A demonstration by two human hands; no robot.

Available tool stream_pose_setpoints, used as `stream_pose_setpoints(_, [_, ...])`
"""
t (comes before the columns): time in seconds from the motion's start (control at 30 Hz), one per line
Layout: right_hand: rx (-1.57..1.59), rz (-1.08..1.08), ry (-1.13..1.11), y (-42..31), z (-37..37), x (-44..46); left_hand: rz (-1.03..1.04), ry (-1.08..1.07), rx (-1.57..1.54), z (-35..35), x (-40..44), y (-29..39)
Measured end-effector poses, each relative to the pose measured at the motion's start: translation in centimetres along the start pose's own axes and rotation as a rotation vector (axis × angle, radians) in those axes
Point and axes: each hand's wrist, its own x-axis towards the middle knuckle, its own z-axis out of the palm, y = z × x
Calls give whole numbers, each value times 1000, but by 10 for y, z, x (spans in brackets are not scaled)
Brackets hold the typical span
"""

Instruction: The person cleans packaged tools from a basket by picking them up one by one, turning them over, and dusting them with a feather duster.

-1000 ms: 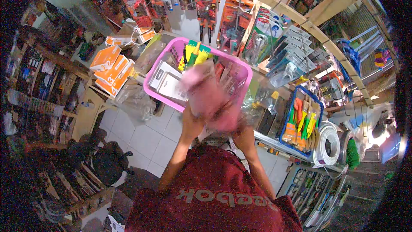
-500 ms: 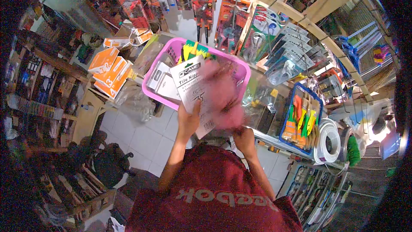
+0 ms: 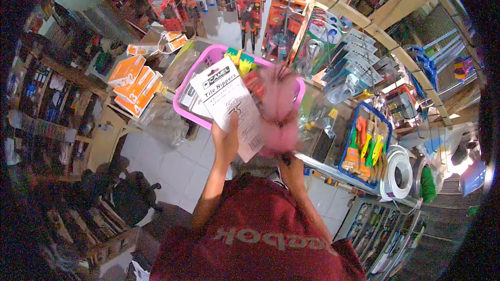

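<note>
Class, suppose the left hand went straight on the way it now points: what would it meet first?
Beyond the Tile Nippers card it holds, the left hand would probably meet the pink basket, near rim first; depth is unclear, so it might pass above.

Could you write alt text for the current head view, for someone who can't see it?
A person's left hand holds a white Camel Tile Nippers package in front of a pink basket, while the right hand grips a motion-blurred pink object, possibly a duster. Packaged tools hang beyond; paintbrushes sit in a blue basket.
</note>
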Motion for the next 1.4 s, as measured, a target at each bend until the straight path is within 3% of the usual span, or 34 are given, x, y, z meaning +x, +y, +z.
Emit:
stream_pose_setpoints(0.13, [-201, -5, -214, -6, -7, -5, 26, 23, -33, 0, 5, -7])
stream_pose_setpoints(0.23, [-130, 50, -31, -14, -17, 1, -12, 68, -31, 3, 9, 6])
stream_pose_setpoints(0.33, [-153, -193, -48, 3, -4, -6, 23, 76, -92, 7, 14, 14])
stream_pose_setpoints(0.43, [-197, -36, -90, -4, -10, -3, 30, 118, -25, 6, 16, 10])
stream_pose_setpoints(0.53, [-55, 76, 12, -6, -16, 0, -10, 145, 34, 3, 18, 9])
stream_pose_setpoints(0.63, [-240, -194, -12, 2, -6, -6, -16, 153, -65, 1, 24, 2])
stream_pose_setpoints(0.67, [-373, -187, -84, 4, -9, -7, -18, 161, -112, 2, 24, -1])
stream_pose_setpoints(0.77, [-182, 64, -26, 16, -16, 2, 0, 217, -141, 9, 24, -3])
stream_pose_setpoints(0.9, [-126, -47, -135, 36, -5, -7, 2, 199, -106, 8, 23, -2])
stream_pose_setpoints(0.93, [-194, -292, -83, 10, -12, -12, 2, 209, -112, 10, 22, -2])
stream_pose_setpoints(1.03, [-101, -40, -238, -19, -33, -6, 19, 249, -177, 22, 25, -1])
stream_pose_setpoints(1.13, [50, 62, -113, -23, -35, -10, 15, 332, -267, 38, 22, 5])
stream_pose_setpoints(1.23, [-236, 88, -403, -15, -46, -16, 34, 353, -156, 43, 25, 2])
stream_pose_setpoints(1.27, [-195, 78, -289, -3, -45, -18, 127, 403, -250, 53, 27, 0])
stream_pose_setpoints(1.33, [-117, 46, -64, 22, -36, -17, 123, 421, -341, 64, 23, 10])
stream_pose_setpoints(1.4, [-110, -30, -120, 22, -42, -23, 90, 465, -374, 69, 20, 10])
